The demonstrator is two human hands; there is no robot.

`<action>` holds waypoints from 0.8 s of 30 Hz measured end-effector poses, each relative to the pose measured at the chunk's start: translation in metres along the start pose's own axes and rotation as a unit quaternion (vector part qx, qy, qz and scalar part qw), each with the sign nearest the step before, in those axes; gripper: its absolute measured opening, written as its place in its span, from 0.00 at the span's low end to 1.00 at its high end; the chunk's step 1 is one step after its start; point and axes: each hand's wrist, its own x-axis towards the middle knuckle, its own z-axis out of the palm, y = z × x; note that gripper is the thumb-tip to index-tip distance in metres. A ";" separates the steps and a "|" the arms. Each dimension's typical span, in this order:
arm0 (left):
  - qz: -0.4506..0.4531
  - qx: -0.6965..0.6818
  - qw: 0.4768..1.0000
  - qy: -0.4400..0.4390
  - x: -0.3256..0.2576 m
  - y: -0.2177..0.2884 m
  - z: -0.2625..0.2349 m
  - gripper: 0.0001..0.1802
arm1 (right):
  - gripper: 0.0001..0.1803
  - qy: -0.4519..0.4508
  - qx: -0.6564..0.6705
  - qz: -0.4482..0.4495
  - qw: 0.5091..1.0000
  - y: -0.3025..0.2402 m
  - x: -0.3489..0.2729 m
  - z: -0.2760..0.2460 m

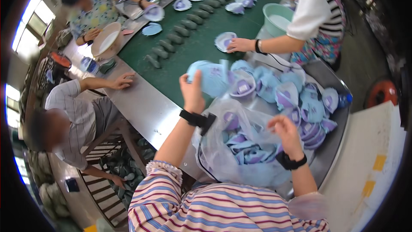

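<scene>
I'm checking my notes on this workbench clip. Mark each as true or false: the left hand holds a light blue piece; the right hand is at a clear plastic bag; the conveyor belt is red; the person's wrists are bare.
1. The left hand holds a light blue moulded piece. True.
2. The right hand is at a clear plastic bag of blue pieces. True.
3. The conveyor belt is red. False: it is green.
4. The person's wrists are bare. False: both carry black wristbands.

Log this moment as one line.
left hand: holds up pale blue shoe piece | right hand: at clear plastic bag of blue pieces | pile of pieces on metal table
</scene>
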 end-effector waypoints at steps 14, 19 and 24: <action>0.083 0.407 0.887 -0.200 0.223 0.063 -0.118 0.31 | 0.12 -0.227 -0.177 0.107 0.952 0.008 0.003 0.047; 0.000 0.292 0.832 -0.472 0.070 0.014 -0.055 0.15 | 0.12 -0.269 -0.087 0.156 0.946 0.060 0.011 0.032; 0.088 0.401 0.582 -0.702 -0.073 0.000 -0.032 0.20 | 0.20 -0.187 -0.396 -0.017 0.899 0.082 0.037 0.007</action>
